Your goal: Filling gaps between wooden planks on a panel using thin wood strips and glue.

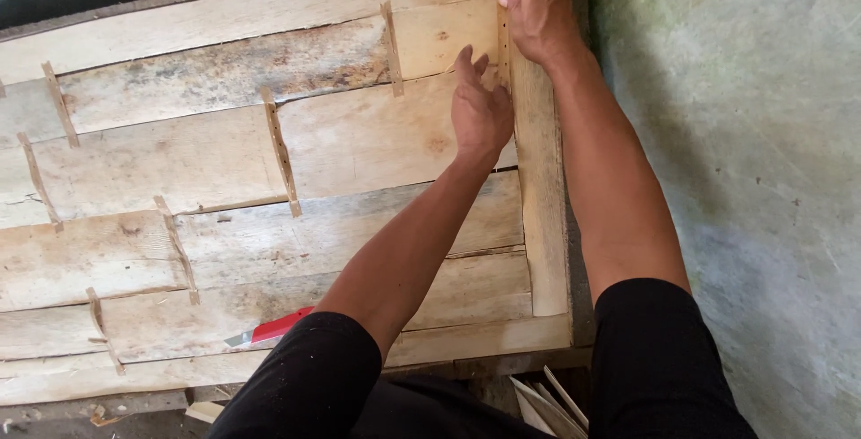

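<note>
Pressing: left hand (480,112) is laid flat, fingers spread, on plank panel (269,161).
Right hand (536,4): curled closed around upright board (541,188).

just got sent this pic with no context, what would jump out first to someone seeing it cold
Two bare forearms reach up the middle: the left hand lies flat on a pale wooden panel of rough planks joined by thin slats, and the right hand grips the top of an upright board along the panel's right edge. A red-handled tool lies on the lower planks, and a grey-green wall fills the right side.
</note>
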